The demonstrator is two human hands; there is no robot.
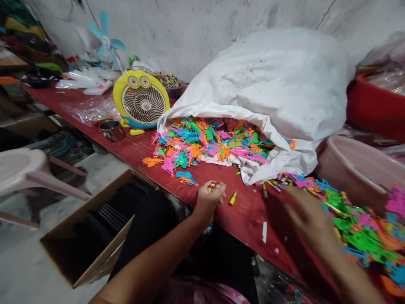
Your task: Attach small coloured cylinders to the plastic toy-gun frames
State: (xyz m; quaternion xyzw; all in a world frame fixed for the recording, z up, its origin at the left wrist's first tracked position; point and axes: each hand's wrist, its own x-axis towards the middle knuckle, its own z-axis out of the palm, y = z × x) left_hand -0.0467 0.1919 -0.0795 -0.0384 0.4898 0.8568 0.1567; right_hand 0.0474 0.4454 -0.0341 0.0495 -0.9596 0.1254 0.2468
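My left hand is closed near the table's front edge around several small red, yellow and green plastic pieces, which show above the curled fingers. Just right of it a single yellow piece with a dark red end lies on the red table. My right hand, smeared by motion, is over the table's right side beside a pile of colourful flat plastic toy parts; its fingers cannot be made out. Similar gun-shaped parts spill from the mouth of a large white sack.
A yellow fan and a metal cup stand on the left. A pink tub and a red basin are at right. Below the table's edge sit an open cardboard box and a plastic stool.
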